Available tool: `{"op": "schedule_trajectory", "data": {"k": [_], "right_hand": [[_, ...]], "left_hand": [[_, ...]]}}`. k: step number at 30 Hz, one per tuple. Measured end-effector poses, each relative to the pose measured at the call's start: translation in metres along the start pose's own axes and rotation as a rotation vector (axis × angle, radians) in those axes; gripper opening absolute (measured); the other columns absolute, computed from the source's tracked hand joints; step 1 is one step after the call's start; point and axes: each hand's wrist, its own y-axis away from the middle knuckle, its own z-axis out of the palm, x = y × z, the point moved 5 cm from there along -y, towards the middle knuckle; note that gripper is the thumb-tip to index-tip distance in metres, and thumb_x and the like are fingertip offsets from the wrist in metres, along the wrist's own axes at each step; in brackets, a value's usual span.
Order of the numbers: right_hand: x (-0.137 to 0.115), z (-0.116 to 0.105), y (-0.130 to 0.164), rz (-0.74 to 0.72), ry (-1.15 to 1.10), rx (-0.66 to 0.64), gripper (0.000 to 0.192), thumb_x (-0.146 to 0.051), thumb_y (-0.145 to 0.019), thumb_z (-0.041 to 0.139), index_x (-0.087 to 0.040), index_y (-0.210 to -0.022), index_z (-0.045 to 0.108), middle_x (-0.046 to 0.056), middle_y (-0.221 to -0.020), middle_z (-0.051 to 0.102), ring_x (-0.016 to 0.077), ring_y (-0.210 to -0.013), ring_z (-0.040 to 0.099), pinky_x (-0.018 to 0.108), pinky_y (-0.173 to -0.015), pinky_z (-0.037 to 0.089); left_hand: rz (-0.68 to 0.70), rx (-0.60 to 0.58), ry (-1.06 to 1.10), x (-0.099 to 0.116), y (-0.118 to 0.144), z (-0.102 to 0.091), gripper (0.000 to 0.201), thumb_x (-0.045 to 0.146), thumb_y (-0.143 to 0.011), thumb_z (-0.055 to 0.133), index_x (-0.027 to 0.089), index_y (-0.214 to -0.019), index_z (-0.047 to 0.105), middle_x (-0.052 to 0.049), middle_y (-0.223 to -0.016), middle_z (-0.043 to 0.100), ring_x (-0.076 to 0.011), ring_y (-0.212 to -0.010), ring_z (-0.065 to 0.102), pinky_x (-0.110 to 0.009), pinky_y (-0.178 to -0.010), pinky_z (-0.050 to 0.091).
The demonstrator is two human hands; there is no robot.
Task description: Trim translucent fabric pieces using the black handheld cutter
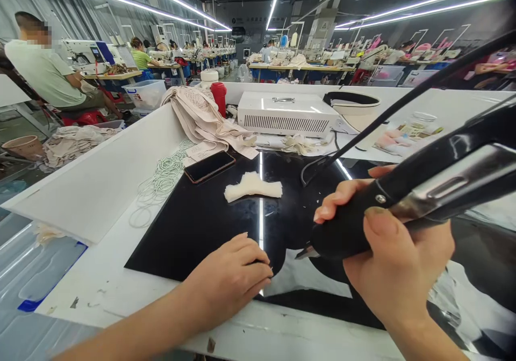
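The black hot-cutting tool point(403, 200) with a metal lever is held tilted, its small tip low over the glossy black work plate point(193, 226).

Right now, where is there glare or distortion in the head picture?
Head view: ceiling light strips reflect as a bright line on the glossy black mat; the wide lens bends the white table's edge; the black tool in the right hand looms oversized; the left hand is sharp.

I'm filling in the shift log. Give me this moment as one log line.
left hand: flat on black mat | right hand: gripping black corded tool, tip over mat | white fabric piece: untouched on mat
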Motion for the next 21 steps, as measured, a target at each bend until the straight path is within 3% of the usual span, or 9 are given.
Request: {"op": "schedule_trajectory", "data": {"k": [3, 7, 9, 13, 21], "right_hand": [[0.001, -0.003, 0.002, -0.027, -0.025, 0.031, 0.044, -0.045, -0.084, 0.098, -0.029, -0.115, 0.071, -0.004, -0.083, 0.072, 0.0195, -0.064, 0.067, 0.037, -0.059, 0.059], [0.002, -0.004, 0.005, -0.05, -0.048, -0.006, 0.045, -0.043, -0.085, 0.097, -0.028, -0.118, 0.07, -0.003, -0.082, 0.074, 0.0198, -0.062, 0.067, 0.036, -0.055, 0.057], [0.004, -0.004, 0.006, -0.048, -0.064, -0.018, 0.046, -0.044, -0.086, 0.097, -0.028, -0.12, 0.07, -0.002, -0.084, 0.074, 0.0198, -0.064, 0.068, 0.037, -0.058, 0.059], [0.008, -0.002, 0.008, -0.053, -0.111, -0.034, 0.044, -0.043, -0.088, 0.096, -0.028, -0.121, 0.07, -0.002, -0.085, 0.075, 0.0188, -0.065, 0.068, 0.035, -0.059, 0.061], [0.015, -0.001, 0.014, -0.05, -0.155, -0.068, 0.043, -0.039, -0.091, 0.095, -0.029, -0.125, 0.072, -0.002, -0.086, 0.075, 0.0176, -0.068, 0.069, 0.032, -0.06, 0.063]], "left_hand": [[0.055, -0.091, 0.08, -0.013, -0.018, 0.001, 0.011, 0.019, -0.112, 0.069, 0.018, -0.122, 0.071, -0.006, -0.121, 0.08, -0.0206, -0.117, 0.076, -0.043, -0.125, 0.054], [0.063, -0.249, 0.227, -0.025, -0.035, 0.007, 0.052, 0.024, -0.1, 0.087, 0.022, -0.145, 0.062, -0.008, -0.142, 0.077, -0.0286, -0.15, 0.063, -0.052, -0.134, 0.045], [0.031, -0.329, 0.275, -0.029, -0.038, 0.011, 0.062, 0.028, -0.098, 0.09, 0.024, -0.151, 0.059, -0.01, -0.149, 0.074, -0.0315, -0.159, 0.056, -0.06, -0.137, 0.038], [-0.007, -0.435, 0.347, -0.032, -0.041, 0.015, 0.066, 0.036, -0.095, 0.093, 0.026, -0.151, 0.06, -0.012, -0.146, 0.076, -0.0357, -0.162, 0.051, -0.068, -0.139, 0.028], [-0.053, -0.478, 0.419, -0.034, -0.044, 0.019, 0.081, 0.052, -0.089, 0.096, 0.026, -0.155, 0.058, -0.015, -0.16, 0.066, -0.0363, -0.161, 0.052, -0.064, -0.142, 0.017]]}}
